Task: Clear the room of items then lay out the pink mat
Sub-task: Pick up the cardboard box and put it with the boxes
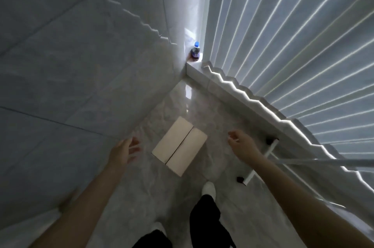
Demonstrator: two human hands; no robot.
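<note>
box: closed cardboard box (179, 147) on the glossy marble floor (141, 197), centre of view, flaps meeting along one seam; sits between both hands, touching neither
left hand: left hand (123, 151) at 9 o'clock of the box, near it, fingers spread and straight, released, holding nothing; motion-blurred
right hand: right hand (240, 141) at 3 o'clock of the box, near it, fingers loosely curled downward, nothing in them; reads as relaxed, not clenched
bottle: dark drink bottle (195, 53) with blue cap, upright on the window ledge (218, 83), right in the corner where wall meets blinds; 12 o'clock of the box, well apart
pink mat: cannot tell where it is
blinds: pleated white blinds (293, 45) fill the upper right, bright light along the folds, lower edge hanging just over the ledge
wall: grey tiled wall (70, 65) on the left, runs to the corner
rack: thin white bar frame (261, 160) with black feet on the floor at 4 o'clock of the box, under the right forearm
feet: white shoes (209, 188), black trousers, at 6 o'clock of the box
</note>
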